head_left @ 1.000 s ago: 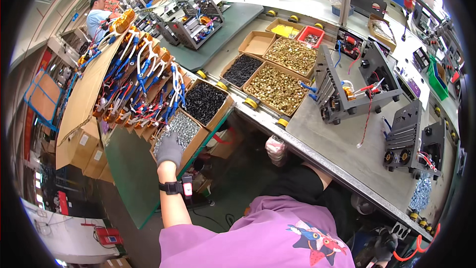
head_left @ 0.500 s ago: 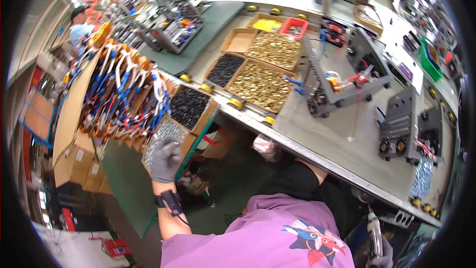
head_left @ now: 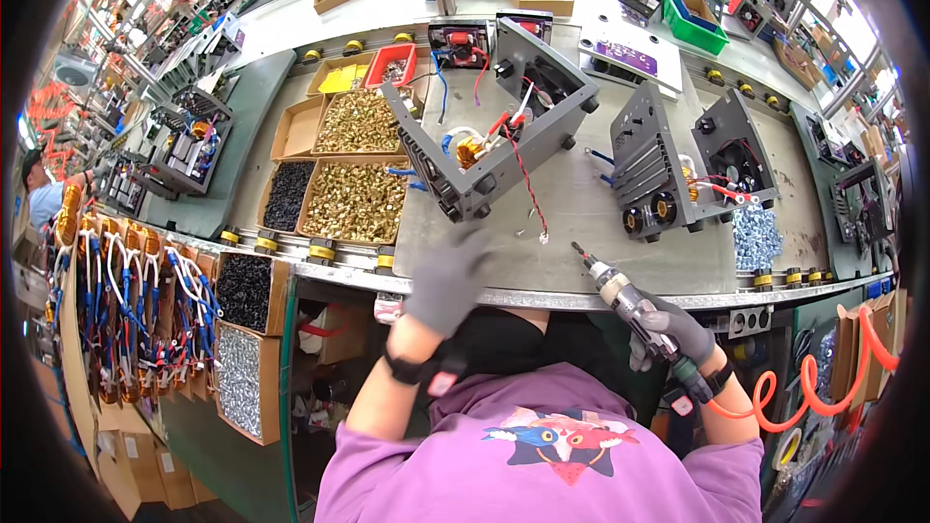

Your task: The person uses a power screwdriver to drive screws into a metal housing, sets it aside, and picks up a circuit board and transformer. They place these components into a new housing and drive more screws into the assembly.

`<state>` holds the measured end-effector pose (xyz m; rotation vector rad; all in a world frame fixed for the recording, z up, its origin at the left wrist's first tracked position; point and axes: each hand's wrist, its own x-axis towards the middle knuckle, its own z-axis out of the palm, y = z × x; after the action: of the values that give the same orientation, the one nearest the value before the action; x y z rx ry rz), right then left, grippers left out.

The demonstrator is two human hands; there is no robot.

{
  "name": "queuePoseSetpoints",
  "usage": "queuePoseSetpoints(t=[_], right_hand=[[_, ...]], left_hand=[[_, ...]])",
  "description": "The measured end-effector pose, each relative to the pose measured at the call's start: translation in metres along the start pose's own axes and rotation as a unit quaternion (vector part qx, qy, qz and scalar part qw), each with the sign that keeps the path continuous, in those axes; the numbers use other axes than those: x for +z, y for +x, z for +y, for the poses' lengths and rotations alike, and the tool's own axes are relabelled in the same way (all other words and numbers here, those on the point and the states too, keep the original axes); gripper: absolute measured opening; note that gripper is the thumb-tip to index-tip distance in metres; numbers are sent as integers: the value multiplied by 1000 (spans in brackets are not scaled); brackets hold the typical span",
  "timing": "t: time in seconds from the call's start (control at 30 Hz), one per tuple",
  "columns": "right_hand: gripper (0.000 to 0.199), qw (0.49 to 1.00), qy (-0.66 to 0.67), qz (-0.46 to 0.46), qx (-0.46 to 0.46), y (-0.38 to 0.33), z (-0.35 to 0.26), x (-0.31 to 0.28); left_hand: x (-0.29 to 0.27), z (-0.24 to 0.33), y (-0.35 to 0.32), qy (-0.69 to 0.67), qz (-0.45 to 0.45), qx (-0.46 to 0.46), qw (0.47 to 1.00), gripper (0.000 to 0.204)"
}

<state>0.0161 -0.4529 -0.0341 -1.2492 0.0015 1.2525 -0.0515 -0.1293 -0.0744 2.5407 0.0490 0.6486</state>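
My right hand (head_left: 686, 327), in a grey glove, is wrapped round a power screwdriver (head_left: 625, 296). The bit end of the tool points up and left over the bench edge. In front of me, my gloved left hand (head_left: 448, 276) is over the near edge of the bench. Motion smears its fingers, so anything in them cannot be made out. Just beyond it stands a dark grey metal casing (head_left: 504, 169), its panels set at an angle. Inside are a copper coil (head_left: 470, 150) and red and white leads. A twisted red-black wire (head_left: 528, 184) trails onto the bench, near a few small loose pieces.
Left of the casing are boxes of brass fittings (head_left: 354, 199) and black parts (head_left: 289, 196). Silver screws (head_left: 239, 378) fill a box beside hanging wired coils (head_left: 145, 300). A second casing (head_left: 659, 165) stands right. An orange coiled hose (head_left: 814, 397) runs at lower right. Another person (head_left: 48, 199) is far left.
My left hand has moved right, from the box of silver screws to the bench before the casing. My right hand has raised the screwdriver from low right to the bench edge. The view has turned right.
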Motion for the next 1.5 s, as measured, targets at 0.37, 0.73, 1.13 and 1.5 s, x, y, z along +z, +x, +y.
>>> queuePoseSetpoints(t=[0.37,0.73,1.13,1.5], right_hand=[[60,996,-76,-28,-30,29,-4,-5],[73,997,-70,-15,-23,29,4,-9],[75,997,-60,-21,-36,31,14,-14],[64,997,-53,30,-54,33,11,3]], left_hand=[[-224,-77,-214,340,-118,-610,706,65],[-238,-137,-270,236,62,-555,795,52],[-263,-142,-263,50,169,-659,731,26],[-142,-33,-87,15,173,-298,939,25]])
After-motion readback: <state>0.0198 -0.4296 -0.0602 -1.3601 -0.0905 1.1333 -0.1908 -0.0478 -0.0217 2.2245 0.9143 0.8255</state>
